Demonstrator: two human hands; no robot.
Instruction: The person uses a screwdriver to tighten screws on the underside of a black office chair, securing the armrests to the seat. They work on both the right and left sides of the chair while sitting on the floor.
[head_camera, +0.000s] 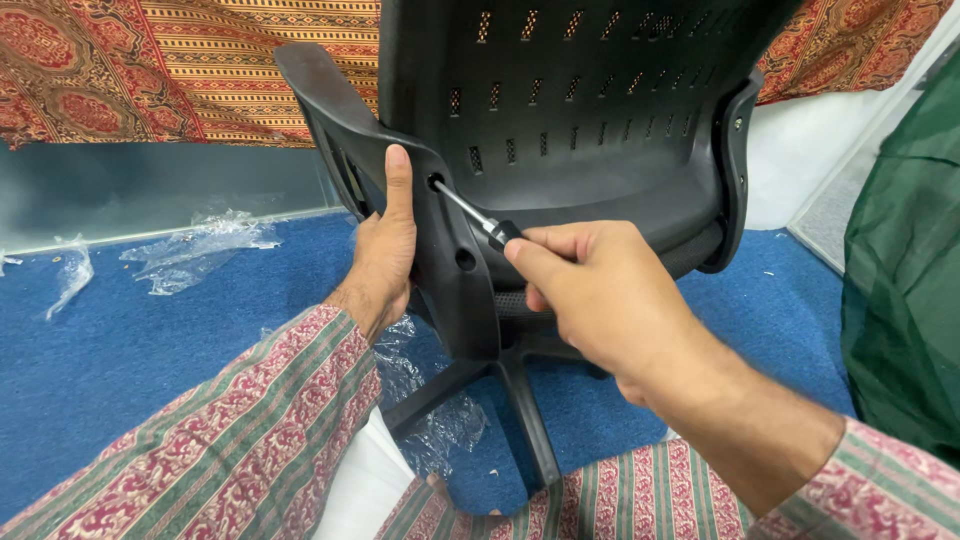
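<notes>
A black office chair (580, 110) with a perforated plastic back stands in front of me on the blue carpet. My left hand (385, 250) grips the chair's left armrest bracket (350, 130), thumb pressed up along it. My right hand (590, 295) is closed around a screwdriver (470, 212). Its metal shaft points up and left, with the tip in a screw hole of the armrest bracket. A second empty hole sits just below on the same bracket. The screwdriver's handle is mostly hidden inside my fist.
The chair's star base (500, 390) spreads on the blue carpet (120, 350). Crumpled clear plastic wrap (195, 250) lies at the left and under the base. A patterned red cloth (150, 70) hangs behind. A green fabric mass (900, 290) stands at the right.
</notes>
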